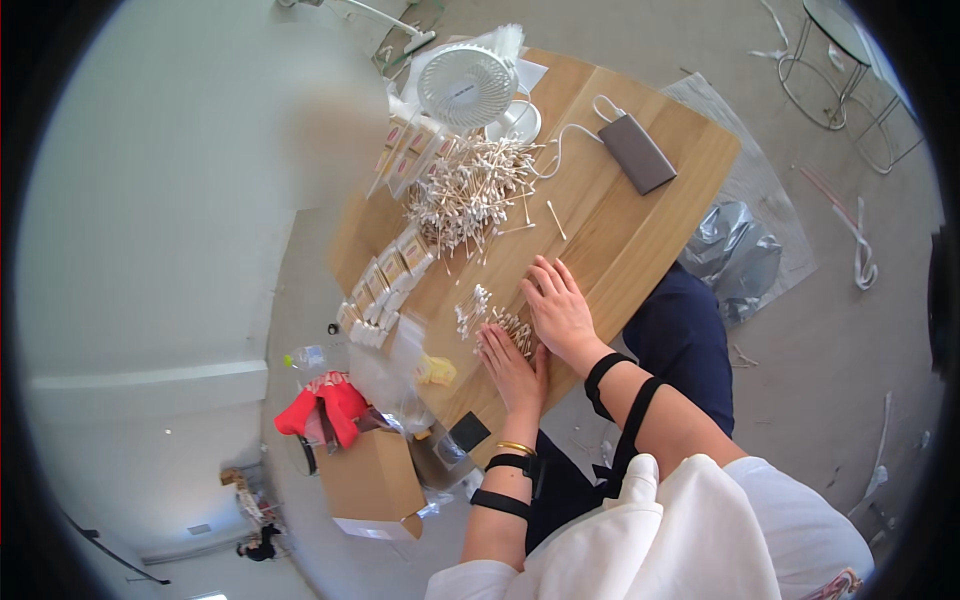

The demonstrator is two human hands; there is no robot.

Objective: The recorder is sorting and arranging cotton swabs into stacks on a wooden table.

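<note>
Near the front edge of the table lies a small bunch of cotton swabs (pixel 517 328), with more white swab tips (pixel 472 308) just beyond it. My left hand (pixel 515 378) rests along the near left side of the bunch, fingers stretched out and touching it. On the other side, my right hand (pixel 562 310) lies on the wood with its fingers extended, nothing visible in its grasp. A large heap of loose cotton swabs (pixel 470 190) covers the far left of the tabletop. Two single swabs (pixel 556 220) lie apart to its right.
Rows of small swab packs (pixel 385 280) line the left edge of the wooden table (pixel 640 240). A white fan (pixel 467 88) stands at the back; a cable runs to a grey power bank (pixel 637 153). A cardboard box (pixel 368 485) and red bag (pixel 325 410) are at lower left.
</note>
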